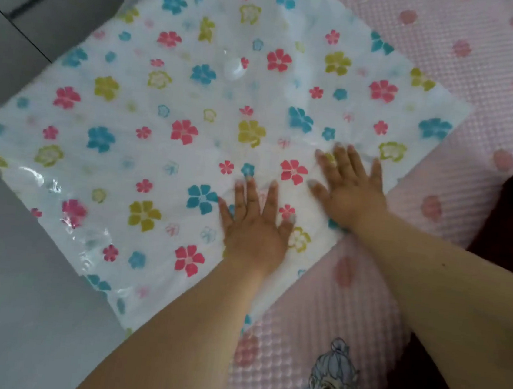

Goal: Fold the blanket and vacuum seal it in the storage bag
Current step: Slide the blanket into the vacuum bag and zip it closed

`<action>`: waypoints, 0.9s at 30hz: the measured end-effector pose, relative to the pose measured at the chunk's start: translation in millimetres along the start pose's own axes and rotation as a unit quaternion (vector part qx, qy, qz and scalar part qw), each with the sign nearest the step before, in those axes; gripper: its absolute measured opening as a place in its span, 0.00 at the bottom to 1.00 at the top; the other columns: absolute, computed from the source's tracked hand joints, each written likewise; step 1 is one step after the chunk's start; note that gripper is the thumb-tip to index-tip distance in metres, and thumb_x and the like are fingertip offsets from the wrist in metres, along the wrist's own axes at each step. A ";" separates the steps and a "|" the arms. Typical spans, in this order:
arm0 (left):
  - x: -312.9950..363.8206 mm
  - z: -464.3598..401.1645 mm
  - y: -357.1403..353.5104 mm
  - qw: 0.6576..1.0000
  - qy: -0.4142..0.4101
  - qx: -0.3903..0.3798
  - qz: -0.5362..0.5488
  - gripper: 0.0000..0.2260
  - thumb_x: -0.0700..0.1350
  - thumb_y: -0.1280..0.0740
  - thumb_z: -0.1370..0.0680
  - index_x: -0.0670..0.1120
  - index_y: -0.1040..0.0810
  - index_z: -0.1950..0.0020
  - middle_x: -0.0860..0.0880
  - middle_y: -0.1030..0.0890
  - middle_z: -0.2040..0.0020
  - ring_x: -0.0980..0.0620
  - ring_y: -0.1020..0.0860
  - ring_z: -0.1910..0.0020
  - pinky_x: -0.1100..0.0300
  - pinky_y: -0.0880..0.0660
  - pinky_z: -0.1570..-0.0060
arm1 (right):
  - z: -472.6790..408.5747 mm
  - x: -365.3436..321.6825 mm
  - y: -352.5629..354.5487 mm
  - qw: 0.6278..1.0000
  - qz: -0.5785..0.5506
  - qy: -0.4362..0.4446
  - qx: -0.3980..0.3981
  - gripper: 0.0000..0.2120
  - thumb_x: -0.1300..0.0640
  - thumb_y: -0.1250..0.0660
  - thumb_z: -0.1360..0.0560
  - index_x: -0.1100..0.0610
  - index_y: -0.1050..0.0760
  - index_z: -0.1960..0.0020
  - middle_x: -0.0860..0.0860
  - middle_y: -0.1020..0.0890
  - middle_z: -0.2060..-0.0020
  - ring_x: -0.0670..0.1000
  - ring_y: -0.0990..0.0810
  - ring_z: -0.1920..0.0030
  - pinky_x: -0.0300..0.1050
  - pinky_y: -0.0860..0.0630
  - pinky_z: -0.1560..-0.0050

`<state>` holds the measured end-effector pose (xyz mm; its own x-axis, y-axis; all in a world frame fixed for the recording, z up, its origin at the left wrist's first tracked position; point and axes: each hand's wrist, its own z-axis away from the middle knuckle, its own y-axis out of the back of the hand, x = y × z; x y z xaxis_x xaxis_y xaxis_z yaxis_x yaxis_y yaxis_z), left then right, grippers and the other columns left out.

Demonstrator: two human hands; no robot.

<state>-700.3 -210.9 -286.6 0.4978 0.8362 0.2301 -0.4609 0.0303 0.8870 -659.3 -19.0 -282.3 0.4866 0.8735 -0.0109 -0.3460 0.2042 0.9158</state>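
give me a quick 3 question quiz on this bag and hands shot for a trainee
1. True or false: both hands lie flat, fingers spread, on the flower-printed storage bag.
2. Which is the round white valve nearer to? A) the left hand B) the right hand C) it lies up the bag, away from both
3. Fill in: the bag rests partly on the pink ____ and partly over the grey floor.

Key
1. True
2. C
3. Blanket; its fabric is pink and textured, with pink spots and a cartoon figure near the bottom edge.
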 end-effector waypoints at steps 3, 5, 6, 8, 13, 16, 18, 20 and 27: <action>35.8 -12.7 2.3 0.998 -0.033 -0.061 -0.007 0.30 0.66 0.61 0.21 0.57 0.70 0.24 0.45 0.73 0.25 0.44 0.74 0.27 0.37 0.72 0.32 | -1.8 43.4 2.9 1.000 0.005 -0.016 -0.023 0.31 0.33 0.62 0.22 0.41 0.67 0.23 0.47 0.64 0.22 0.48 0.66 0.23 0.60 0.65 0.26; 57.7 -14.6 4.7 0.994 -0.056 -0.098 0.001 0.30 0.66 0.60 0.21 0.58 0.69 0.24 0.45 0.73 0.25 0.43 0.74 0.27 0.36 0.71 0.32 | 1.9 68.5 8.7 0.998 0.021 -0.028 -0.053 0.31 0.33 0.64 0.23 0.41 0.68 0.24 0.47 0.65 0.23 0.49 0.65 0.23 0.60 0.63 0.25; 66.4 -13.4 6.5 0.991 -0.067 -0.111 0.011 0.31 0.67 0.59 0.21 0.58 0.67 0.23 0.46 0.72 0.25 0.43 0.74 0.27 0.35 0.70 0.31 | 3.4 77.8 14.2 0.997 0.027 -0.035 -0.068 0.31 0.34 0.64 0.23 0.41 0.68 0.24 0.47 0.65 0.23 0.49 0.65 0.23 0.60 0.62 0.25; 78.0 -5.6 10.2 0.987 -0.100 -0.122 0.041 0.31 0.67 0.55 0.21 0.58 0.62 0.22 0.49 0.68 0.23 0.44 0.71 0.25 0.35 0.68 0.31 | 7.4 87.2 29.3 0.994 0.019 -0.053 -0.098 0.29 0.36 0.63 0.21 0.42 0.66 0.23 0.48 0.64 0.22 0.50 0.63 0.22 0.61 0.60 0.25; 97.0 38.1 8.5 0.976 -0.195 -0.091 0.046 0.36 0.66 0.40 0.25 0.52 0.43 0.22 0.52 0.50 0.20 0.49 0.56 0.22 0.36 0.60 0.27 | 36.5 79.4 44.0 0.991 -0.087 -0.061 -0.079 0.27 0.44 0.57 0.18 0.48 0.58 0.21 0.48 0.56 0.21 0.51 0.58 0.22 0.57 0.56 0.24; 109.3 52.7 1.8 0.981 -0.189 -0.033 0.013 0.34 0.66 0.35 0.30 0.49 0.32 0.29 0.50 0.37 0.25 0.47 0.42 0.25 0.37 0.48 0.27 | 65.7 65.1 44.4 0.939 -0.324 -0.114 0.023 0.25 0.44 0.55 0.17 0.52 0.44 0.22 0.51 0.41 0.23 0.52 0.45 0.23 0.50 0.47 0.25; 113.9 53.3 0.5 0.982 -0.186 -0.008 -0.004 0.27 0.61 0.33 0.31 0.46 0.27 0.38 0.48 0.28 0.34 0.44 0.33 0.33 0.40 0.37 0.33 | 85.3 56.1 48.2 0.883 -0.440 -0.149 0.062 0.25 0.44 0.54 0.17 0.53 0.37 0.25 0.52 0.32 0.27 0.54 0.35 0.28 0.47 0.39 0.29; 117.2 52.9 0.6 0.980 -0.196 0.013 0.006 0.18 0.54 0.32 0.33 0.44 0.23 0.49 0.47 0.23 0.48 0.43 0.26 0.45 0.46 0.28 0.47 | 102.9 52.1 48.1 0.859 -0.477 -0.165 0.083 0.23 0.45 0.52 0.17 0.56 0.29 0.31 0.54 0.24 0.36 0.54 0.26 0.38 0.44 0.33 0.41; 118.0 50.8 8.9 0.975 -0.203 -0.010 0.089 0.12 0.42 0.42 0.21 0.44 0.24 0.40 0.45 0.23 0.51 0.45 0.24 0.50 0.56 0.30 0.56 | 127.2 55.9 36.3 0.826 -0.506 -0.182 0.171 0.20 0.49 0.47 0.17 0.64 0.24 0.44 0.56 0.20 0.47 0.52 0.24 0.50 0.43 0.32 0.50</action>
<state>-608.4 -139.8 -231.2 0.6567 0.5428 0.5236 -0.5790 -0.0820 0.8112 -542.6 -18.9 -198.6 0.6176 0.1291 -0.7758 0.6022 0.5569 0.5720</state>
